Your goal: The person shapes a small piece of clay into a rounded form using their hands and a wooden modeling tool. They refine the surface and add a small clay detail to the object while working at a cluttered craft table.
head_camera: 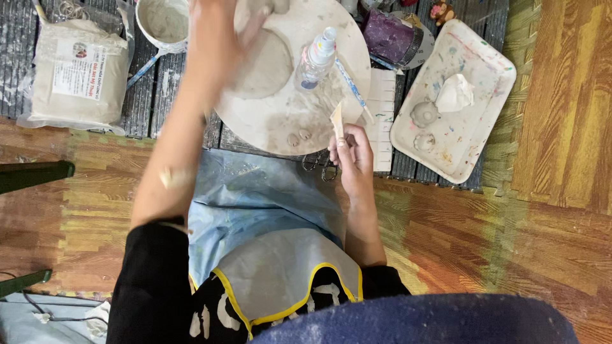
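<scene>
My left hand (220, 38) presses flat on a round slab of grey clay (264, 67) that lies on a round pale turntable board (299, 121). My right hand (350, 153) holds a thin wooden modelling tool (336, 121), its tip pointing up over the board's near edge. A small clear spray bottle (317, 57) stands on the board beside the slab. Two tiny clay discs (298, 137) sit near the board's front edge. A blue-handled tool (350, 86) lies across the board's right side.
A wrapped block of clay (73, 76) lies at the left. A white bowl of slip (162, 22) sits behind it. A paint-stained white tray (456, 95) at right holds clay lumps. A purple container (389, 35) stands at the back. My lap wears a blue apron (255, 197).
</scene>
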